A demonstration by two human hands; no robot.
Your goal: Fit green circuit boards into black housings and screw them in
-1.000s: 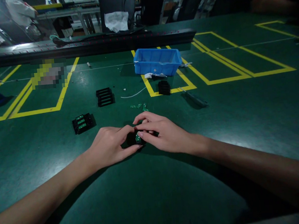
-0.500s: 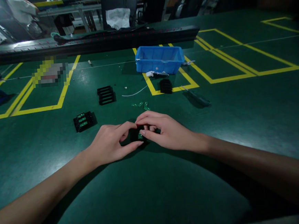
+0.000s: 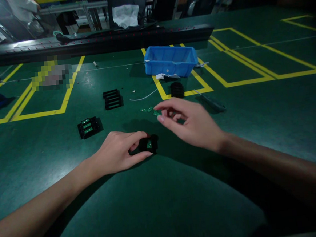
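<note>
My left hand (image 3: pixel 119 150) rests on the green table and pinches a small black holder (image 3: pixel 148 144) with a green circuit board seated in it. My right hand (image 3: pixel 192 121) hovers above the table, fingers loosely curled and apart, with nothing in them. Its fingertips are close to several small loose green boards (image 3: pixel 148 110) lying on the table just beyond the holder.
A black tray with green boards (image 3: pixel 89 127) lies to the left, an unfilled black tray (image 3: pixel 113 99) behind it. A blue bin (image 3: pixel 170 61), a black part (image 3: pixel 177 89), a white wire (image 3: pixel 144 97) and a dark tool (image 3: pixel 211 103) lie farther back. A long black rail (image 3: pixel 97 43) crosses the table.
My right hand has let go of the black holder and moved up and away toward the loose green boards. My left hand keeps its hold on the holder.
</note>
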